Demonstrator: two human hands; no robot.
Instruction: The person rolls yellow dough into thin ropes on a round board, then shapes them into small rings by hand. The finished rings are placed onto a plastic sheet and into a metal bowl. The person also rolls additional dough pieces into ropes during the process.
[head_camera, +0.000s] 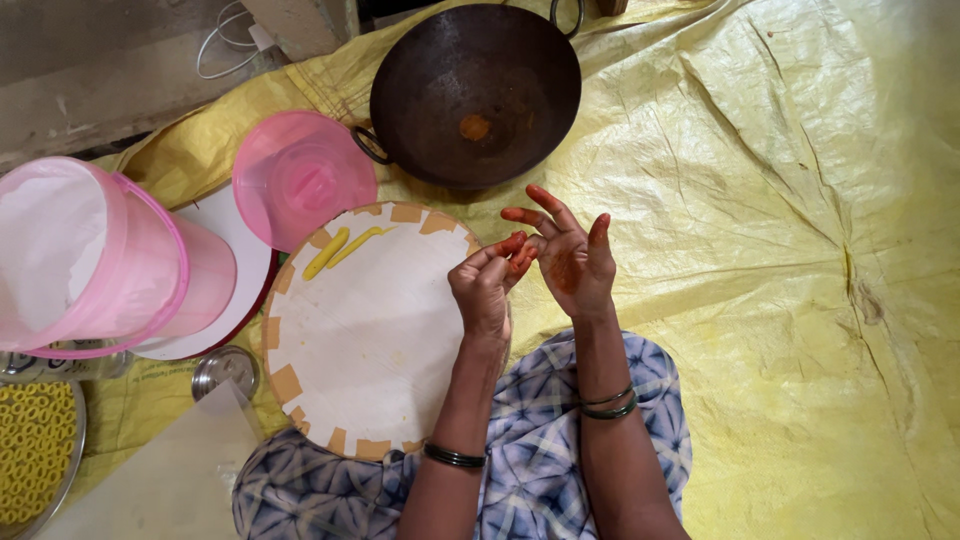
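My left hand (483, 285) hovers over the right edge of a round white board (370, 330), its fingertips pinched against the palm of my right hand (568, 255). My right hand is spread open, palm up, with orange-red paste on its fingers and palm. Whether a small bit of dough lies between the hands is too small to tell. Two yellow dough strips (340, 248) lie near the board's far edge. Both wrists wear dark bangles.
A dark iron wok (475, 90) sits beyond the board on a yellow tarp (780, 250). A pink lid (300, 175) and a pink bucket (90, 255) stand at the left. A steel plate of yellow rings (35, 450) is at the lower left.
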